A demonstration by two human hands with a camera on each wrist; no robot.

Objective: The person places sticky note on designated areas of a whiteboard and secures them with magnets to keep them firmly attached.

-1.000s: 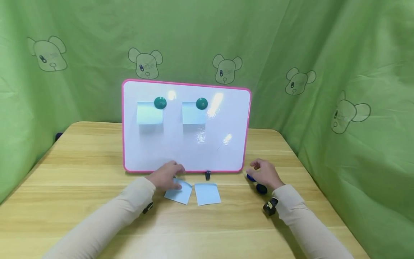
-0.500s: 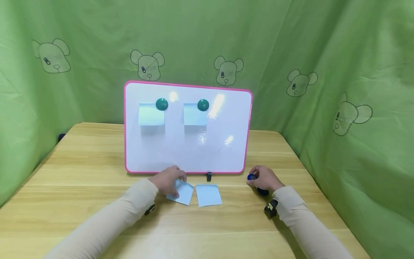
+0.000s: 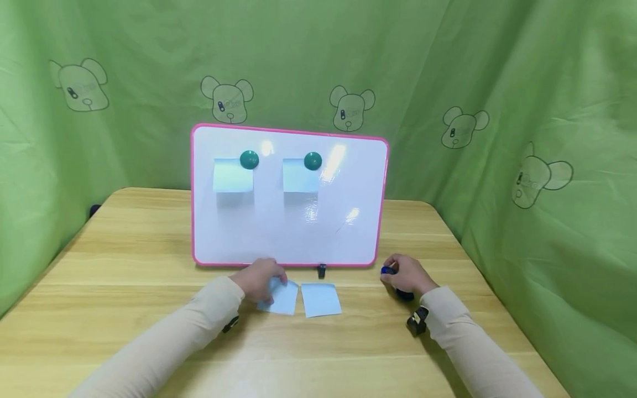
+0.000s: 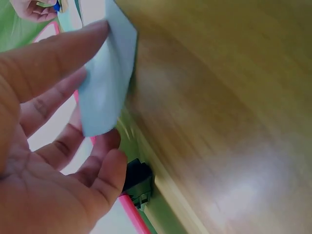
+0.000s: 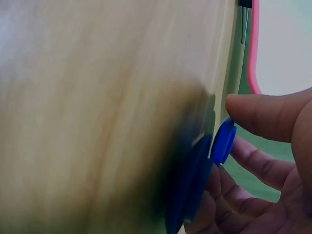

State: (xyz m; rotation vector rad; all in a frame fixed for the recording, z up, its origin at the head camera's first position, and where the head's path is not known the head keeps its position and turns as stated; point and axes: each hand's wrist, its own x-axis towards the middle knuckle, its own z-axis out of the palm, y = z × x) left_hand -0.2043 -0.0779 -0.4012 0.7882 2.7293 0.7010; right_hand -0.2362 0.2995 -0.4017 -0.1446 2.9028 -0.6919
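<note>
The left hand (image 3: 257, 281) pinches the left blue sticky note (image 3: 285, 299) near the board's foot; in the left wrist view thumb and fingers hold the bent note (image 4: 108, 78). A second blue note (image 3: 321, 300) lies flat beside it. At the right, the right hand (image 3: 408, 275) pinches a blue magnet (image 3: 388, 271) between thumb and fingers, which the right wrist view shows as a blue disc (image 5: 224, 141). Another dark blue magnet (image 3: 404, 295) rests on the table under that hand.
A pink-framed whiteboard (image 3: 288, 232) stands behind the notes, bearing two blue notes with green magnets (image 3: 249, 160) at their upper right corners. A black clip or foot (image 3: 322, 271) is at its lower edge. Green curtain (image 3: 298, 44) surrounds the wooden table (image 3: 124, 265).
The right hand has closed on the blue magnet and tilted it up. The left hand has lowered slightly and taken hold of the left note, which has turned a little.
</note>
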